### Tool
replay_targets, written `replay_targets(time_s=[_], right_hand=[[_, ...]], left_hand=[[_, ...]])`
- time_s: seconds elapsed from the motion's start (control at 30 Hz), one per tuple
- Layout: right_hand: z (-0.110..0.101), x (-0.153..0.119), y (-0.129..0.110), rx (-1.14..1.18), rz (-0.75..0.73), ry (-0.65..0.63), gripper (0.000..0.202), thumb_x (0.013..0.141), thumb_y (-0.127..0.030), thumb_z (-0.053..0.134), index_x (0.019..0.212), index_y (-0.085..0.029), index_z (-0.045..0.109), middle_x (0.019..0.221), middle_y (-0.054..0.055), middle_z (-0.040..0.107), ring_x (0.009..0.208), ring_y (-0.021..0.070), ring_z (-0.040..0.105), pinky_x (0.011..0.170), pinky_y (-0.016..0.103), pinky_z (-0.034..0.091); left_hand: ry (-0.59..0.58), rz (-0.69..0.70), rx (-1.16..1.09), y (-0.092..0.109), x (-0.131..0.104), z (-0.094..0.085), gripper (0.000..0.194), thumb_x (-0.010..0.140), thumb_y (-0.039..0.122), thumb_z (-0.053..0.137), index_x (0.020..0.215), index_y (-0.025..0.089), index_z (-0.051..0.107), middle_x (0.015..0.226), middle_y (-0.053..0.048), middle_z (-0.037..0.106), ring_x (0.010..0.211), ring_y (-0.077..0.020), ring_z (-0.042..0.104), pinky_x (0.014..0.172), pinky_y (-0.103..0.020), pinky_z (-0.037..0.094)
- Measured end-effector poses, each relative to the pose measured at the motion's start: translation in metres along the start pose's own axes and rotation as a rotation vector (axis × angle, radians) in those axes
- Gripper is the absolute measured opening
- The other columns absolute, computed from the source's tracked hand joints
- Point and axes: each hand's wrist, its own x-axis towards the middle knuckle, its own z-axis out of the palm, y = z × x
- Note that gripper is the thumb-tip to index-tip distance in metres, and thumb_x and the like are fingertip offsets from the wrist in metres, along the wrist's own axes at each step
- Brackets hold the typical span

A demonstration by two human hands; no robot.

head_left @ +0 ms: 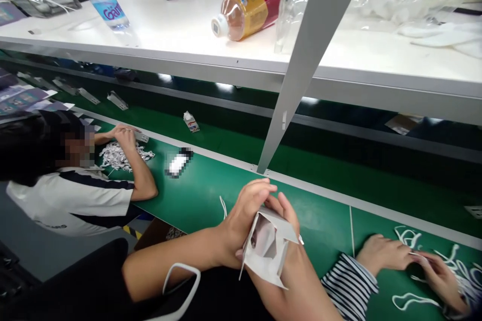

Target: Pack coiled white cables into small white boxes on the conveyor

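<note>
Between my two hands is a small white cardboard box (280,223), its near end open toward me and its flaps sticking out. My left hand (238,223) grips its left side, fingers curled over the far end. My right hand (289,209) closes round the right side and is partly hidden behind the box. Through the open end the inside shows, pale and partly shadowed; what it holds, if anything, I cannot make out. A white cord loop (199,281) hangs over my lap, below the left forearm. Another thin white cord (223,205) lies beside my left hand.
A green conveyor belt (226,145) runs beyond the green worktable (196,195), carrying a small carton (191,122). Overhead is a white shelf (169,25) with bottles; a grey post (301,85) slants down. Co-workers sit left and right, one with white cords (408,301).
</note>
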Motion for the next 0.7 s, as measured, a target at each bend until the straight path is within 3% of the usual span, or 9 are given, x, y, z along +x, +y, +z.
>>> replay_targets(time_s=[0.07, 0.2, 0.27, 0.33, 0.4, 0.47, 0.53, 0.63, 0.7], right_hand=[[-0.002, 0.001, 0.005, 0.087, 0.071, 0.024, 0.082, 0.086, -0.018, 0.061, 0.155, -0.018, 0.016, 0.152, 0.023, 0.039, 0.136, 0.0328, 0.048, 0.098, 0.043, 0.056], [0.001, 0.001, 0.035, 0.439, 0.323, 0.067, 0.068, 0.085, -0.023, 0.064, 0.145, -0.021, 0.032, 0.129, 0.014, 0.061, 0.118, 0.0263, 0.063, 0.087, 0.035, 0.059], [0.008, 0.002, 0.069, 0.547, 0.494, 0.147, 0.06, 0.08, -0.034, 0.072, 0.132, -0.021, 0.046, 0.114, 0.009, 0.067, 0.106, 0.0258, 0.067, 0.083, 0.035, 0.058], [0.016, 0.009, 0.12, 0.559, 0.706, 0.256, 0.059, 0.069, -0.046, 0.08, 0.115, -0.017, 0.056, 0.1, 0.007, 0.07, 0.094, 0.0261, 0.068, 0.081, 0.035, 0.057], [0.019, 0.022, 0.182, 0.498, 0.928, 0.374, 0.055, 0.067, -0.043, 0.083, 0.107, -0.014, 0.058, 0.096, 0.007, 0.071, 0.09, 0.0253, 0.068, 0.081, 0.035, 0.056], [0.013, 0.042, 0.246, 0.373, 1.084, 0.509, 0.055, 0.068, -0.029, 0.083, 0.113, -0.011, 0.056, 0.103, 0.009, 0.069, 0.094, 0.0253, 0.066, 0.086, 0.037, 0.054], [0.001, 0.066, 0.301, 0.246, 1.211, 0.646, 0.055, 0.075, -0.025, 0.08, 0.122, -0.012, 0.054, 0.115, 0.011, 0.065, 0.102, 0.0249, 0.063, 0.091, 0.041, 0.052], [-0.023, 0.096, 0.356, 0.146, 1.316, 0.783, 0.044, 0.089, -0.031, 0.07, 0.128, -0.017, 0.054, 0.126, 0.009, 0.059, 0.109, 0.0238, 0.061, 0.092, 0.045, 0.053], [-0.036, 0.107, 0.379, 0.127, 1.328, 0.815, 0.042, 0.092, -0.035, 0.067, 0.128, -0.017, 0.055, 0.125, 0.009, 0.059, 0.108, 0.0234, 0.061, 0.091, 0.044, 0.054]], left_hand=[[-0.007, -0.018, -0.002, 0.0, 0.006, 0.003, 0.08, 0.092, 0.06, 0.047, 0.158, 0.029, 0.014, 0.146, -0.013, 0.045, 0.137, -0.0378, 0.043, 0.118, -0.061, 0.032], [-0.325, -0.213, 0.045, 0.003, 0.022, -0.007, 0.123, 0.076, 0.043, 0.074, 0.157, 0.024, -0.017, 0.159, -0.023, 0.024, 0.148, -0.0434, 0.024, 0.114, -0.068, 0.032], [-0.487, -0.4, 0.118, -0.001, 0.023, -0.018, 0.131, 0.07, 0.04, 0.081, 0.157, 0.028, -0.016, 0.163, -0.022, 0.016, 0.15, -0.0444, 0.02, 0.113, -0.067, 0.034], [-0.562, -0.584, 0.18, -0.011, 0.015, -0.031, 0.12, 0.073, 0.043, 0.081, 0.16, 0.032, -0.002, 0.164, -0.019, 0.016, 0.148, -0.0432, 0.026, 0.112, -0.062, 0.039], [-0.524, -0.722, 0.226, -0.028, -0.006, -0.043, 0.101, 0.082, 0.043, 0.074, 0.16, 0.033, 0.011, 0.163, -0.016, 0.024, 0.145, -0.0405, 0.036, 0.109, -0.056, 0.046], [-0.412, -0.783, 0.283, -0.048, -0.038, -0.054, 0.084, 0.087, 0.042, 0.067, 0.157, 0.036, 0.022, 0.158, -0.012, 0.038, 0.14, -0.0397, 0.044, 0.106, -0.055, 0.049], [-0.291, -0.835, 0.32, -0.07, -0.078, -0.066, 0.072, 0.087, 0.044, 0.065, 0.151, 0.048, 0.032, 0.15, -0.001, 0.051, 0.132, -0.0375, 0.054, 0.103, -0.053, 0.052], [-0.122, -0.906, 0.409, -0.095, -0.145, -0.093, 0.066, 0.077, 0.059, 0.066, 0.134, 0.073, 0.035, 0.136, 0.024, 0.059, 0.123, -0.0346, 0.063, 0.098, -0.053, 0.057], [-0.057, -0.985, 0.465, -0.1, -0.181, -0.111, 0.068, 0.069, 0.063, 0.067, 0.126, 0.079, 0.035, 0.132, 0.032, 0.059, 0.123, -0.0338, 0.063, 0.103, -0.057, 0.054]])
